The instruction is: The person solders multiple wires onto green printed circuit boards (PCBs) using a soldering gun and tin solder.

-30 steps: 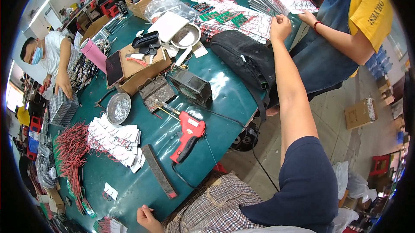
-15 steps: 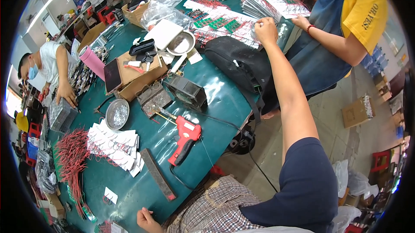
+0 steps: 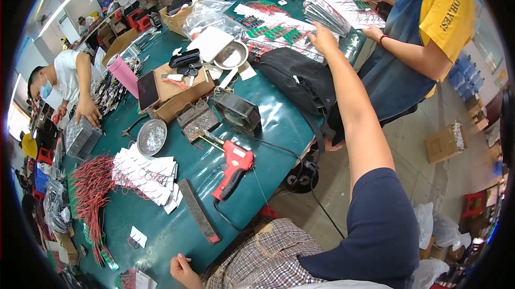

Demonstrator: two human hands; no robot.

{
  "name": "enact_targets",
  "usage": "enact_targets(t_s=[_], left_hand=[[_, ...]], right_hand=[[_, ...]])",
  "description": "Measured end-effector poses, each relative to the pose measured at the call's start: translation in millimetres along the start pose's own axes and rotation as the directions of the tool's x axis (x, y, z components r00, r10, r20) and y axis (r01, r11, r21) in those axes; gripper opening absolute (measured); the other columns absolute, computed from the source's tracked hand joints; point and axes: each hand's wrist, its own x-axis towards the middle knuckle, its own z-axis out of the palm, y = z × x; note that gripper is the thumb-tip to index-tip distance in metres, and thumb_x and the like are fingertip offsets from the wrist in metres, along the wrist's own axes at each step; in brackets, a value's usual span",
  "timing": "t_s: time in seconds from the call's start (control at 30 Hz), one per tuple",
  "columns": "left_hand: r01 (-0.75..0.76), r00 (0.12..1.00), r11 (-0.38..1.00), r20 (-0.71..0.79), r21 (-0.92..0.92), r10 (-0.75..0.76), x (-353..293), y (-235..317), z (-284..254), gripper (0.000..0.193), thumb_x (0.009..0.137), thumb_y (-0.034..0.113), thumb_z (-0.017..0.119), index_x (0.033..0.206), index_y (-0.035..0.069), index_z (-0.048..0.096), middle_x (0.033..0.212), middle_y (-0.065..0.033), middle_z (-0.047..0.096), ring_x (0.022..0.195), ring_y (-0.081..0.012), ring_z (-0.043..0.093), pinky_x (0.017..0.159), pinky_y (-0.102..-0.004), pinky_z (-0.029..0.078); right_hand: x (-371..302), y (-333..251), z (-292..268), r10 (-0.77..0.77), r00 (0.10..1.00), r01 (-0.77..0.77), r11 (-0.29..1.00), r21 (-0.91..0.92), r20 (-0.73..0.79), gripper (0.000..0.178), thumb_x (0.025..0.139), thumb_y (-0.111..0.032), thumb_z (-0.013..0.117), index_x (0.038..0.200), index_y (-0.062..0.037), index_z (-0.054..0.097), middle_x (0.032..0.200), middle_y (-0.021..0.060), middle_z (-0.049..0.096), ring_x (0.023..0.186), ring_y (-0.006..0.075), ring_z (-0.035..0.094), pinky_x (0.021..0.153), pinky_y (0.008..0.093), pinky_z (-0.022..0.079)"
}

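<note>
My right arm stretches far across the green table [image 3: 279, 122]. My right hand [image 3: 323, 37] hovers with fingers spread over rows of small green circuit boards on white sheets [image 3: 279, 35], next to a black bag [image 3: 300, 79]. It holds nothing that I can see. My left hand [image 3: 183, 271] rests at the table's near edge with fingers curled, close to a small white card [image 3: 138, 236]. A red soldering gun [image 3: 232, 168] and a dark flat bar [image 3: 198, 217] lie between the two hands.
A person in a yellow shirt and blue apron [image 3: 424, 37] handles a stack of sheets [image 3: 343, 10] at the far right. Another person [image 3: 64, 85] leans over the left side. Red wire bundles [image 3: 88, 192], white cards [image 3: 145, 173], a metal dish [image 3: 152, 136], a small fan [image 3: 237, 112] and cardboard boxes [image 3: 177, 93] crowd the table.
My right hand has slid from the sheet stack's edge toward me and down over the green boards. The view has shifted slightly. My left hand stays at the table edge.
</note>
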Motion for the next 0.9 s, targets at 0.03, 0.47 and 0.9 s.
enact_targets(t_s=[0.03,0.47,0.9], left_hand=[[0.009,1.0,1.0,-0.002,0.01,-0.009,-0.8,2.7,0.2,0.04,0.097,0.018,0.054,0.06,0.004,0.045,0.054,0.0035,0.035,0.051,-0.0047,0.028,0.048,-0.0257,0.019],[0.052,0.999,0.998,-0.013,0.042,-0.051,-1.0,2.5,3.9,0.038,0.097,0.016,0.052,0.063,0.003,0.042,0.058,0.0006,0.04,0.057,-0.0066,0.033,0.052,-0.0258,0.026],[0.0,1.0,0.995,-0.008,0.104,0.0,-1.9,14.4,4.2,0.04,0.098,0.017,0.051,0.063,0.002,0.039,0.058,-0.0007,0.039,0.057,-0.0081,0.033,0.052,-0.0272,0.026]], right_hand=[[-4.0,-12.4,3.8,-0.018,0.997,0.032,0.983,-0.18,0.077,0.057,0.085,-0.031,0.063,0.138,-0.0266,0.042,0.114,0.0196,0.062,0.106,0.0307,0.061,0.086,0.0459,0.05],[22.5,47.3,34.3,0.585,0.799,0.175,0.0,0.985,-0.142,0.033,0.082,0.004,0.064,0.113,0.0082,0.055,0.091,0.0142,0.064,0.071,0.0193,0.065,0.062,0.0273,0.054],[13.0,52.9,33.7,0.598,0.802,0.095,-0.147,0.985,0.012,0.034,0.085,0.002,0.063,0.114,0.0029,0.046,0.09,0.012,0.063,0.072,0.0222,0.068,0.06,0.0297,0.054]])
